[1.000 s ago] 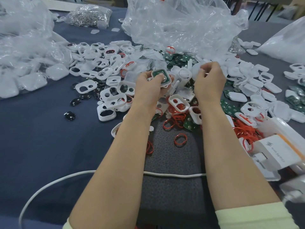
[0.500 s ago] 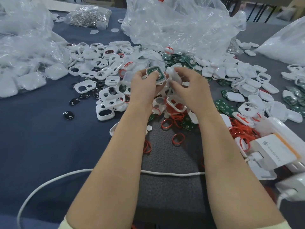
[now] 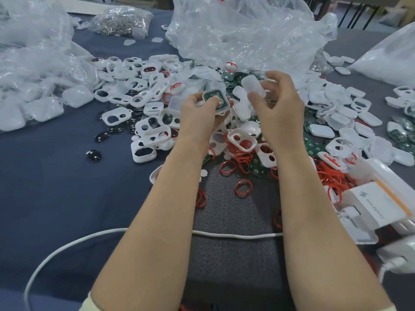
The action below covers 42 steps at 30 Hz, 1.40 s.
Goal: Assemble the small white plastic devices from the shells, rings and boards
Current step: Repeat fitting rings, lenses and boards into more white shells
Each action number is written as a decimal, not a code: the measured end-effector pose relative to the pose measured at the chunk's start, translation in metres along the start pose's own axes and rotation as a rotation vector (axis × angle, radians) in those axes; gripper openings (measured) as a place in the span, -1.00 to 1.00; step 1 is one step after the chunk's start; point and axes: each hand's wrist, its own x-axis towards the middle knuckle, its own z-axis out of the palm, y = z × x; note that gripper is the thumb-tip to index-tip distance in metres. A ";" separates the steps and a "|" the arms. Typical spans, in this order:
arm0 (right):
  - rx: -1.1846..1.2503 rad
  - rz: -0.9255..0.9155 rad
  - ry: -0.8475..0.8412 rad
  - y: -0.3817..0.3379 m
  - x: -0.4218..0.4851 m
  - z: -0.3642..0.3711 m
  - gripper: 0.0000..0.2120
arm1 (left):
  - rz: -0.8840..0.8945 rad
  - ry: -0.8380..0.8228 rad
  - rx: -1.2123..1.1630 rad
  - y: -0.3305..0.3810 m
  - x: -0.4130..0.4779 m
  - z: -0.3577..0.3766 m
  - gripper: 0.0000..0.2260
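Capping step, apparently: left hand [image 3: 199, 114] grips shell [image 3: 225, 107] holding board [image 3: 212, 96]; right hand [image 3: 281, 108] pinches cover [image 3: 252, 86], next needing alignment and pressing.

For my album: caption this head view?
Left hand holds a shell with a green board; right hand holds a white cover.

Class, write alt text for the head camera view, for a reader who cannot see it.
A person's left hand holds a white shell with a green board inside, while the right hand pinches a translucent cover. Loose shells, red rings and boards litter the table.
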 end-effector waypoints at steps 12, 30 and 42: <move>-0.066 -0.128 -0.037 -0.010 -0.009 0.018 -0.63 | 0.059 -0.064 0.099 -0.003 -0.003 0.002 -0.77; -0.092 -0.137 -0.011 -0.011 -0.014 0.025 -0.59 | -0.053 0.002 -0.113 0.001 0.004 0.004 -0.72; -0.134 -0.183 -0.002 -0.017 -0.023 0.040 -0.64 | -0.125 -0.020 -0.264 0.006 -0.002 0.006 -0.68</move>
